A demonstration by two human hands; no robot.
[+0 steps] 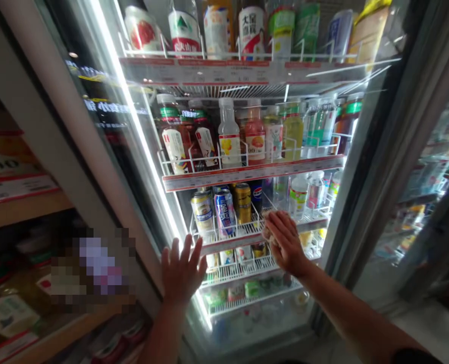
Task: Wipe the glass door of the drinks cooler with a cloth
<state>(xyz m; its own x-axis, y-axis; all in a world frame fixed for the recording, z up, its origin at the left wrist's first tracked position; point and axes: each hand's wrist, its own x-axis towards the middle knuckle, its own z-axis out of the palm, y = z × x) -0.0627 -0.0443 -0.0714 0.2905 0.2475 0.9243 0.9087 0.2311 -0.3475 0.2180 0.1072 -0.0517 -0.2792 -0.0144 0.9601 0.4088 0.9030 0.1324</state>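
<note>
My right hand point(288, 247) is closed over a crumpled, pale brownish cloth point(268, 234), which shows under the fingers. It is held up at the glass door point(254, 328) of a lit drinks fridge, in front of the shelf of cans. To the lower left, my left hand point(183, 270) is raised with its fingers spread and nothing in it. That hand is near the door's left side; whether it touches the glass I cannot tell. Behind the glass, between the hands, are a blue can point(225, 212), a pale can point(202, 211) and a gold can point(243, 203).
Bottles stand on the upper fridge shelves behind price strips point(254, 172). A bright light strip point(133, 126) runs down the door's left side. At the left is a wooden shelf point(27, 215) with packaged goods, partly blurred. A grey door frame point(364, 151) rises at the right.
</note>
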